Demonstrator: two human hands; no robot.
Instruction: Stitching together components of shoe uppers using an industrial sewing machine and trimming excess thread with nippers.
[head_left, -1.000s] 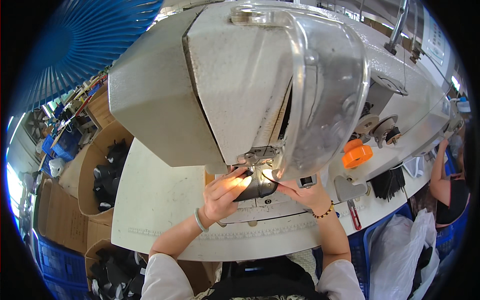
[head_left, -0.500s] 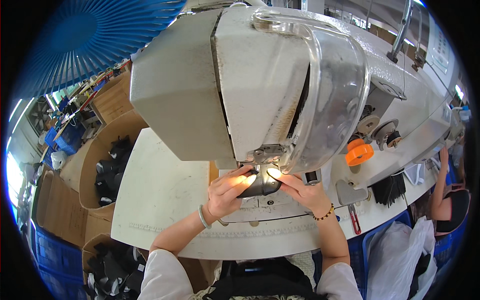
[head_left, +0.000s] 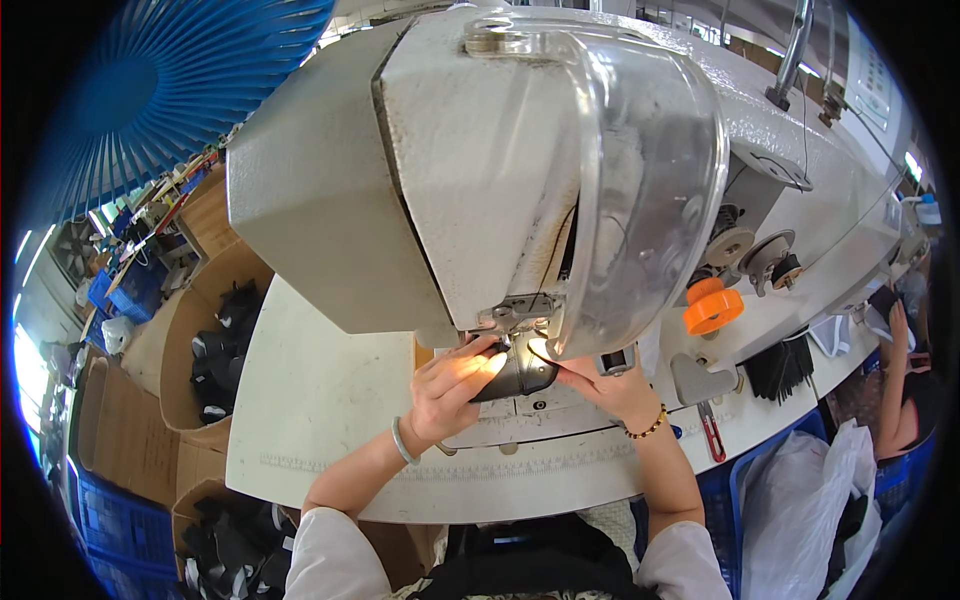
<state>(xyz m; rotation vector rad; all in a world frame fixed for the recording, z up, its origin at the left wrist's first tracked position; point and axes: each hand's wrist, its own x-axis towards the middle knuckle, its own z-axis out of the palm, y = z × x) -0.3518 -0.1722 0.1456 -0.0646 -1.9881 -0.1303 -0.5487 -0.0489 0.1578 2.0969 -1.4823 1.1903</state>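
Under the lit needle area of a sewing machine [head_left: 480, 170] lies a dark, curved, glossy piece [head_left: 522, 374], possibly a shoe upper. My left hand [head_left: 450, 393] grips its left side, fingers bent over the top close to the presser foot. At its right edge, my right hand [head_left: 608, 386] pinches it, the thumb and forefinger stretched in toward the needle. The machine's head and its clear plastic guard [head_left: 655, 190] partly cover the right fingertips. The needle itself is too small to make out.
A white table [head_left: 320, 400] carries the machine. At right on it lie a red-handled tool [head_left: 711, 436] and black strips [head_left: 779, 369]. Cardboard boxes [head_left: 190, 375] with black pieces stand left, below a blue fan [head_left: 150, 90]. Another person's arm [head_left: 893, 380] shows far right.
My view has shifted slightly, so the machine appears further left and larger. Both hands stay on the dark piece, which keeps nearly the same place under the needle area.
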